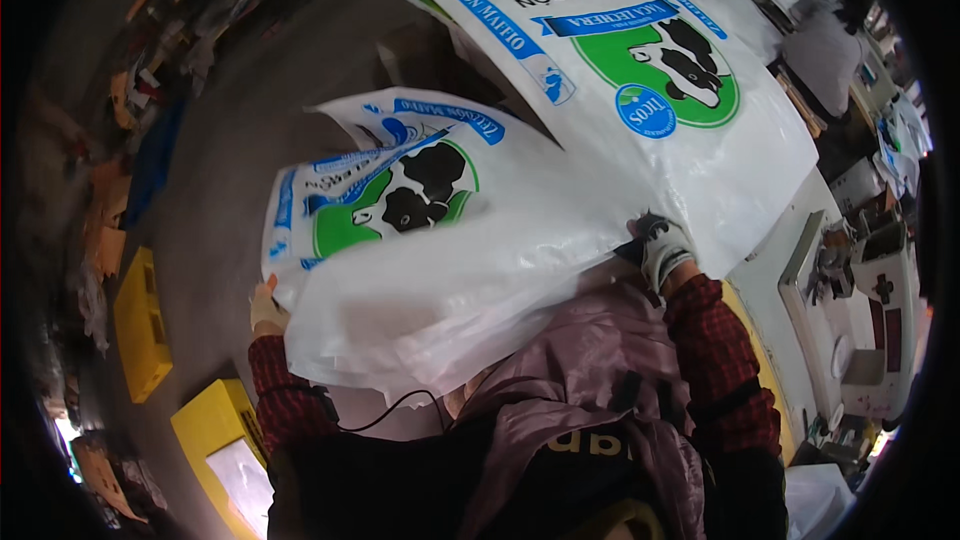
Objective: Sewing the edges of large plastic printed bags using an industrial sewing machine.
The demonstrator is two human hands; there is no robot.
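Note:
A white plastic sack with a green, blue and black cow print spreads across my front, its surface creased and sagging. My left hand, in a pale glove with bare-looking fingertips, is closed on its left edge. My right hand, in a white and dark glove, is closed on the sack's right end. Just beyond the right hand lies a second, larger-looking white sack with the same cow print, reaching over the light worktable. Where the two sacks meet near my right hand is partly hidden.
On the right stands a white sewing machine on the worktable. Yellow metal pieces stand on the floor at left. A grey bundle lies at the far right. Cardboard and scraps line the left side.

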